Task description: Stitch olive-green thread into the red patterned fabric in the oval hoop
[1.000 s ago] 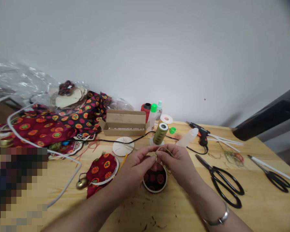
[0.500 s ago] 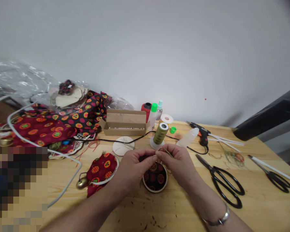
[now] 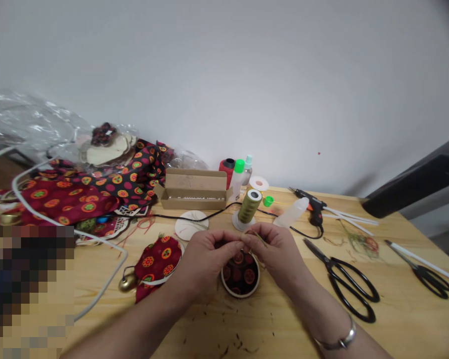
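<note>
Fingertips together, my left hand (image 3: pixel 211 254) and my right hand (image 3: pixel 275 249) meet in the middle above the table. Both pinch a thin olive-green thread (image 3: pixel 261 238), which loops over my right fingers; the very tips hide where its ends go. Just below lies a round, white-rimmed piece covered in dark patterned fabric (image 3: pixel 240 275), partly behind my fingers. Beyond my hands stands a spool of olive thread (image 3: pixel 250 206). Left of my left hand is a red patterned fabric piece with a white rim (image 3: pixel 160 260), a brass bell (image 3: pixel 127 280) beside it.
Black scissors (image 3: pixel 342 279) lie right of my right hand, with smaller scissors (image 3: pixel 430 279) further out. A glue gun (image 3: pixel 310 205), a white bottle (image 3: pixel 292 213), an open cardboard box (image 3: pixel 194 199) and a white disc (image 3: pixel 187 227) are behind. Patterned cloth (image 3: pixel 67 197) heaps at left.
My hands stay almost in place, still pinching the thread. My fingers have drawn off the dark round piece, so more of it shows. A yellow strip beside my left hand is no longer visible.
</note>
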A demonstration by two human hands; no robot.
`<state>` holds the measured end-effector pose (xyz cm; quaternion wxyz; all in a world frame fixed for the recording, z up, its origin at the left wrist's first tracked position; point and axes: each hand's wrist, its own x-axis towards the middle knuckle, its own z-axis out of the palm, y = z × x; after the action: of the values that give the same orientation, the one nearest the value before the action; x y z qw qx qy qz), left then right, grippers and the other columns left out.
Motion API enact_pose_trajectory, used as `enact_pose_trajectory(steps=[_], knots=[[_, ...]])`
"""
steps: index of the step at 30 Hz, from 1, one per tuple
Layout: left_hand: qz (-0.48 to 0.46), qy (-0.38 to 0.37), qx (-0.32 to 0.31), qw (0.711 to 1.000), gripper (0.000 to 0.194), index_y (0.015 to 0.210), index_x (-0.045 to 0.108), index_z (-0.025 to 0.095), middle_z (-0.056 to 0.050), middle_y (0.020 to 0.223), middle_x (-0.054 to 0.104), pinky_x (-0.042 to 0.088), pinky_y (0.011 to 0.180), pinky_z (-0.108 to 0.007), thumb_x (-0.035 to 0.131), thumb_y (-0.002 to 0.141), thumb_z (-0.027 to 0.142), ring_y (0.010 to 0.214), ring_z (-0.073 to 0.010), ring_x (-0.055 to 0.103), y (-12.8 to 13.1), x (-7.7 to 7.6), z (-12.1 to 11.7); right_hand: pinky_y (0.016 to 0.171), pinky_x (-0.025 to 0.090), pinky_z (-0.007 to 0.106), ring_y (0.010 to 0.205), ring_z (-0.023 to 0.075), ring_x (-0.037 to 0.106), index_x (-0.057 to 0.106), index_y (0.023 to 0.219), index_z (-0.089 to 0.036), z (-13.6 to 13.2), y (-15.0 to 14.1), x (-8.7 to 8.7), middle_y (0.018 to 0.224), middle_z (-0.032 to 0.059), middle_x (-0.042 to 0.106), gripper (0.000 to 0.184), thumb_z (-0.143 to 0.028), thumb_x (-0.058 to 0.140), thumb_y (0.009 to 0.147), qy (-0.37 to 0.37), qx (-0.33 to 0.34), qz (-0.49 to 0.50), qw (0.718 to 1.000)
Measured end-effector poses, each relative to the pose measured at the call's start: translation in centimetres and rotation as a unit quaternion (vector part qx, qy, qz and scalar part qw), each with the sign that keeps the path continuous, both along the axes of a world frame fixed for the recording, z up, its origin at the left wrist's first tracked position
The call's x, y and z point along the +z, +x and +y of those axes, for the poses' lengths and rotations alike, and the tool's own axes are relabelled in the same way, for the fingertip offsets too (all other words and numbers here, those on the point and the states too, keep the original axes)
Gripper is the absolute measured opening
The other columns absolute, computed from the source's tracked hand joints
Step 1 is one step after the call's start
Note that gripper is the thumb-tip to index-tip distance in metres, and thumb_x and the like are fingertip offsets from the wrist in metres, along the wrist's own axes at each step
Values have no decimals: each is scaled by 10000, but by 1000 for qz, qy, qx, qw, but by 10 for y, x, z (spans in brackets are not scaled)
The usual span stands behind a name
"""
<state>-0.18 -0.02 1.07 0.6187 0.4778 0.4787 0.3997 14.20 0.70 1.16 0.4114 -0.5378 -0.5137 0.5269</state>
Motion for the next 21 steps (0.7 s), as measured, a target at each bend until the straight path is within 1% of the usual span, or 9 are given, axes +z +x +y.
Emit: enact_pose_trajectory(steps=[2, 5, 7, 10, 17, 21], knots=[[-22, -18, -6, 1000, 102, 719, 693, 153, -2, 633, 673, 453, 575, -236, 653, 669, 233, 572, -127, 578, 0, 0, 1, 421, 294, 195, 434, 69, 394, 587, 612, -134, 0, 0, 1, 487, -27, 525, 193, -308, 666, 644, -3, 0, 8, 1000], [-54, -38, -10, 998, 93, 708, 692, 146, 9, 598, 654, 423, 520, -200, 666, 660, 221, 521, -95, 539, 0, -1, 1, 402, 281, 189, 414, 60, 391, 588, 614, -132, 0, 0, 2, 484, -27, 534, 191, -301, 675, 637, -16, 3, 34, 999], [-67, -45, -13, 997, 81, 689, 693, 150, 19, 573, 640, 395, 481, -180, 669, 660, 222, 483, -76, 507, -1, -1, 1, 391, 278, 188, 402, 58, 387, 586, 609, -135, -1, 0, 3, 474, -30, 536, 187, -295, 678, 635, -24, 7, 55, 998], [-81, -52, -19, 995, 69, 676, 697, 161, 23, 566, 640, 377, 465, -174, 664, 667, 221, 471, -69, 499, -1, -2, 1, 383, 272, 184, 390, 52, 379, 586, 599, -136, -1, 0, 4, 453, -37, 529, 172, -276, 681, 629, -28, 7, 69, 997], [-74, -68, -14, 995, 101, 694, 701, 152, 13, 558, 639, 345, 437, -180, 681, 650, 241, 446, -71, 483, -1, -4, 3, 386, 285, 194, 391, 61, 398, 599, 597, -141, -2, 0, 6, 443, -35, 530, 151, -268, 677, 622, -23, 2, 58, 998], [-75, -74, -15, 994, 80, 660, 702, 164, 22, 553, 643, 343, 441, -177, 684, 646, 240, 437, -60, 475, -1, -3, 3, 406, 309, 200, 408, 69, 424, 602, 590, -141, -3, 0, 7, 451, -30, 544, 145, -263, 670, 629, -15, 10, 55, 998]])
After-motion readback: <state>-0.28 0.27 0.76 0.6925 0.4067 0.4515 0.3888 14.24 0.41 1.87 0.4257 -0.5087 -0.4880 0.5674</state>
